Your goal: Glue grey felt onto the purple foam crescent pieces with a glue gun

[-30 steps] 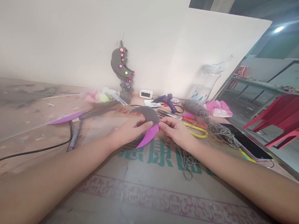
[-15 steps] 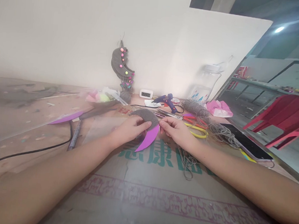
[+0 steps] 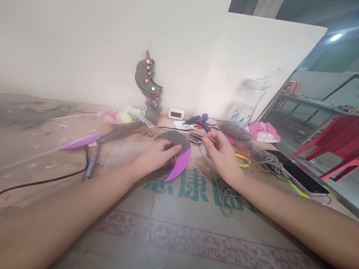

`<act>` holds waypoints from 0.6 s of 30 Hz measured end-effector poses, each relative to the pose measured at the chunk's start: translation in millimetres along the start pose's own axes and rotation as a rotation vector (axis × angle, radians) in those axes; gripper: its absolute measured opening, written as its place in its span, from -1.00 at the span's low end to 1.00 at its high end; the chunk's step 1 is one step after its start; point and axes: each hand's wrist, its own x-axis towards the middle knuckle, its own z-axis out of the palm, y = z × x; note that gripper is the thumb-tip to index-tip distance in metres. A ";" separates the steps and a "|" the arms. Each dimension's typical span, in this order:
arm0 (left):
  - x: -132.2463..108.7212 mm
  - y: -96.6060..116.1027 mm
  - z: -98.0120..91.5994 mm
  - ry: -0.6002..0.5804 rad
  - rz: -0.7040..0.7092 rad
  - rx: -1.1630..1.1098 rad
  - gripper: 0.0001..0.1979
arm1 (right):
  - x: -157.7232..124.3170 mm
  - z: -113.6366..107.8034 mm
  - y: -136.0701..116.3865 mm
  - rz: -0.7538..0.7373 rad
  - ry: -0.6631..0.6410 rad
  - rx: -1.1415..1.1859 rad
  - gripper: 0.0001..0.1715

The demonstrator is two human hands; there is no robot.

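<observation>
My left hand (image 3: 159, 154) pinches a purple crescent (image 3: 179, 164) between thumb and fingers. Grey yarn (image 3: 176, 138) covers the crescent's upper part, and its lower tip is bare purple. To the right, my right hand (image 3: 220, 152) is raised beside the handle of a blue glue gun (image 3: 201, 121), apart from the crescent. Its thumb and fingertips are closed together; whatever lies between them is too small to make out. A thin grey strand runs below those fingers towards loose yarn (image 3: 227, 196) on the cardboard.
A decorated grey moon (image 3: 145, 77) hangs on the wall above a white clock (image 3: 176, 113). On the right are a yarn bundle (image 3: 236, 131), yellow-handled scissors (image 3: 242, 160), a phone (image 3: 297, 173) and a clear bottle (image 3: 249, 100). A pen (image 3: 91, 163) and black cable (image 3: 35, 184) lie left.
My right hand has left the crescent's edge and moved right and slightly up, towards the glue gun handle. My left hand still holds the crescent in nearly the same place.
</observation>
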 end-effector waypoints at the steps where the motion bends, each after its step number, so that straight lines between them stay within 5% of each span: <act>1: 0.3 -0.5 0.0 0.023 0.001 -0.003 -0.54 | -1.3 -0.2 -1.4 -0.021 0.010 -0.041 -0.69; 7: 0.5 0.5 -1.3 0.089 0.078 0.022 -0.56 | -5.9 7.4 -4.3 0.023 -0.283 -0.198 -0.65; 18: -4.3 8.3 0.0 0.010 0.106 0.099 -0.57 | -2.1 9.3 0.9 0.083 -0.363 0.007 -0.73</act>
